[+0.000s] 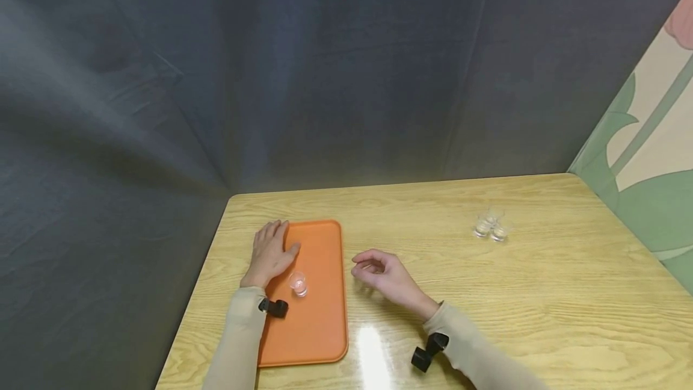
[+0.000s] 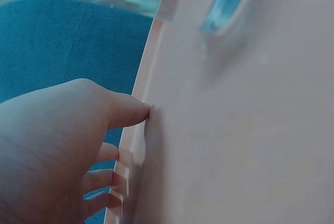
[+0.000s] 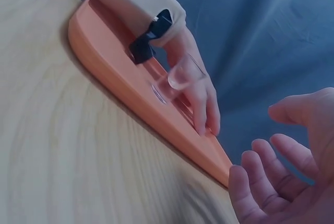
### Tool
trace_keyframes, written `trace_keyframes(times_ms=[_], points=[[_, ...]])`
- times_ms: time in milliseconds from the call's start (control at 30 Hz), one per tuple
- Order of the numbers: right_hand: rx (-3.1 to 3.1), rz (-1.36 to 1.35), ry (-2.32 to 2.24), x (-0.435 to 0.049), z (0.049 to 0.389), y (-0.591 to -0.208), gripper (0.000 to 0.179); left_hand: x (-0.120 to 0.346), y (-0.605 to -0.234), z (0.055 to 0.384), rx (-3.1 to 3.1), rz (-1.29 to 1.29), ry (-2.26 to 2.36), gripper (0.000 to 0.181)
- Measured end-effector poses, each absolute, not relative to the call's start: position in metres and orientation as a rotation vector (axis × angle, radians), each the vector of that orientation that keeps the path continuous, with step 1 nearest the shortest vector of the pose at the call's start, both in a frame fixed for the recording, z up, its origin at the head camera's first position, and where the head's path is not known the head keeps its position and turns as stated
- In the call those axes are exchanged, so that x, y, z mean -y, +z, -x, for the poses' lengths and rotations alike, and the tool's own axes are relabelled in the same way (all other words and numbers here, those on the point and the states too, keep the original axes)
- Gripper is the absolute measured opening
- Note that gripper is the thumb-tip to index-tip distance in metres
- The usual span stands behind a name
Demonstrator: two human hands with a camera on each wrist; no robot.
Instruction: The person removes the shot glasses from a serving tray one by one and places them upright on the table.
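An orange tray (image 1: 319, 336) lies on the left part of the wooden table. A small clear glass (image 1: 298, 284) stands upright on it, a little left of its middle. My left hand (image 1: 271, 256) rests at the tray's left edge, thumb spread over the inner side and fingers along the rim (image 2: 138, 85). The left wrist view shows the thumb tip touching inside the rim. My right hand (image 1: 387, 275) hovers just right of the tray, fingers loosely bent, with nothing held. In the right wrist view its palm and several fingers (image 3: 266, 174) show.
A cluster of small clear glasses (image 1: 491, 226) stands toward the back right of the table (image 1: 541, 294). Dark cloth (image 1: 346, 77) hangs behind the table and along its left side. A wall with painted flowers (image 1: 649, 155) borders the right side.
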State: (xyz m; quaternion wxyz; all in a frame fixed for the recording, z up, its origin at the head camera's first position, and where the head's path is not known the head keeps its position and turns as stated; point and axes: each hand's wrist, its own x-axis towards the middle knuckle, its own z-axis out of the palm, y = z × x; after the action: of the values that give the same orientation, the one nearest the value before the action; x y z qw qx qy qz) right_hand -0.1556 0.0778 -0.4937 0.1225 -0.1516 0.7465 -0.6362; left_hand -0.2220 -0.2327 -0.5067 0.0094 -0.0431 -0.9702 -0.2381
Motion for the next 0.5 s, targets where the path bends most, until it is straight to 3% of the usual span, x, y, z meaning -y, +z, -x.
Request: trace_keyframes(times_ms=[500], points=[[-2.239, 0.516, -1.834, -0.035, 0.148, -0.495, 0.032, 0.232, -0.507, 0.222, 3.028, 0.136, -0.739, 0.073]])
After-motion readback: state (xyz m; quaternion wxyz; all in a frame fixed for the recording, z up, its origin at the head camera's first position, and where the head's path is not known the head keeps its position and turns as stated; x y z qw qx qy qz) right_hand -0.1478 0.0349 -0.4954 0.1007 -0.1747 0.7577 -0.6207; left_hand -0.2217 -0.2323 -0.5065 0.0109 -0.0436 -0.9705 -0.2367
